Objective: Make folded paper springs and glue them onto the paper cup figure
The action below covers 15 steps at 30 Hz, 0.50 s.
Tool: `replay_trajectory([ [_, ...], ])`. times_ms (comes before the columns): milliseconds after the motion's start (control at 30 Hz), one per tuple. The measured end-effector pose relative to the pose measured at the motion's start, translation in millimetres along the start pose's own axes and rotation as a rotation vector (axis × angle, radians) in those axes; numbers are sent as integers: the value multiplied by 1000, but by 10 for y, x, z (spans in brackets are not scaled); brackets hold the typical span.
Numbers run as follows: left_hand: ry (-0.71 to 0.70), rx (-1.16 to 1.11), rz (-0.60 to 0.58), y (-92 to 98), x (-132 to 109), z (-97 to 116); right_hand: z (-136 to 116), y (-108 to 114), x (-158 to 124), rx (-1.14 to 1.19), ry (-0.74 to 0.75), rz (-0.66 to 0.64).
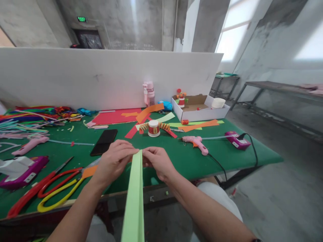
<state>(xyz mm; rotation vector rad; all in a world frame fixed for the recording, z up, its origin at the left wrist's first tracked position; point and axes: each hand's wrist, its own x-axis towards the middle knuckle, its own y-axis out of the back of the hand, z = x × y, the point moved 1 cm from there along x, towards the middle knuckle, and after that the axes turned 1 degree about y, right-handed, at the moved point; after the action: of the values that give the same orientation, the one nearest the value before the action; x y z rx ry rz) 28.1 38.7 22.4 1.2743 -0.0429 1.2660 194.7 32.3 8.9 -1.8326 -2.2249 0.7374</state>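
A long folded strip of light green paper runs from the bottom edge up to the front of the green table. My left hand pinches its far end from the left, fingers closed on it. My right hand pinches the same end from the right. Just beyond my hands stands a small white and red paper cup with orange accordion-folded paper arms on either side. A black phone lies left of it.
Red and yellow scissors lie at the left front, near a purple device. A pink glue gun with a black cable lies at the right, a white cardboard box and a pink bottle behind. Pipe cleaners pile up far left.
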Motion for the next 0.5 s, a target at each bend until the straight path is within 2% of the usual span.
replay_trajectory([
  [133, -188, 176, -24, 4, -3, 11, -40, 47, 0, 29, -38, -1],
  [233, -258, 234, -35, -12, -19, -10, -44, 74, 0, 45, -57, 1],
  [433, -239, 340, -61, -9, -34, 25, -79, 100, -11, 21, 1, 3],
  [500, -184, 390, -14, -4, -40, 103, -112, 138, 15, 7, 52, 52],
])
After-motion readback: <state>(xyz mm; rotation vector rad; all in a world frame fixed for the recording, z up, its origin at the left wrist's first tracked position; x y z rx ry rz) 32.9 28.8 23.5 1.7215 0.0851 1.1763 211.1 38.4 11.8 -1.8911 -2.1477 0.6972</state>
